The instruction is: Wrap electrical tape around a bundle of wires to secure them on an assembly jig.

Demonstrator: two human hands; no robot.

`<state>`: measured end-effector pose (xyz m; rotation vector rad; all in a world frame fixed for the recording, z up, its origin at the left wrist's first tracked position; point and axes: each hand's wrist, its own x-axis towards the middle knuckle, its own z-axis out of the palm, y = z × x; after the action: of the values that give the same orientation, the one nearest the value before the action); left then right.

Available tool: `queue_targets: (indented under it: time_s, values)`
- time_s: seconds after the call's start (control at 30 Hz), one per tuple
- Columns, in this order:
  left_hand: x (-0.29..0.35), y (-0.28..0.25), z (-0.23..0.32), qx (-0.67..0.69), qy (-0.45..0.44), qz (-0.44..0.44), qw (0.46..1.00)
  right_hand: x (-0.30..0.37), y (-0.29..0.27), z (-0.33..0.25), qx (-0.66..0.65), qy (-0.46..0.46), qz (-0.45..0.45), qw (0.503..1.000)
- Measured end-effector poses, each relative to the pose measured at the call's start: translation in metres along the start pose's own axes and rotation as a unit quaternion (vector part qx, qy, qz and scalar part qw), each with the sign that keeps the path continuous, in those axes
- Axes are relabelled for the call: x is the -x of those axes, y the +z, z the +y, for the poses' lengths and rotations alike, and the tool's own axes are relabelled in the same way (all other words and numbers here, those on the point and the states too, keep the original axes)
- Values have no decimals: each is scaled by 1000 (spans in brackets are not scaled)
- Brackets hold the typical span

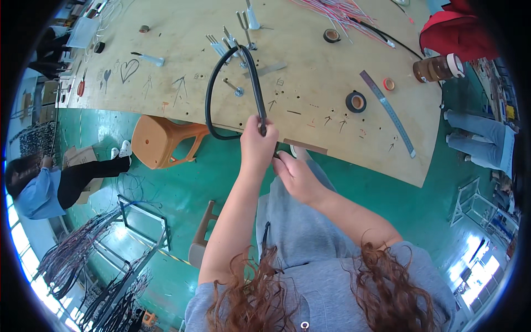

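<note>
A thick black cable (256,83) hangs in a loop from an upright metal peg (240,51) on the wooden board. Two lengths of it come together at my left hand (257,148), which is closed around them just off the board's near edge. My right hand (300,180) is lower and to the right, fingers pinched together close to the left wrist. A small dark bit shows at its fingertips; whether it is cable or tape I cannot tell. Left of the cable's right strand, a short metal peg (233,87) stands inside the loop.
On the board lie a steel ruler (388,113), black tape (355,102), red tape (389,84), a brown bottle (438,68) and pink wires (337,12). An orange stool (152,141) stands by the near edge. At the left sits another person (41,188).
</note>
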<state>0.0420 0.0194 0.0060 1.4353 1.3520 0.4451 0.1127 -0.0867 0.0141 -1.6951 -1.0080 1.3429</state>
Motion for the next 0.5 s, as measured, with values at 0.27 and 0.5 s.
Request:
queue_targets:
  time_s: [0.27,0.5]
  values:
    - [12,-19,8,286,-92,-179,937,-20,-54,6,10,20,31,999]
    - [7,-23,4,520,-244,-184,797,-13,-40,8,70,-34,25,997]
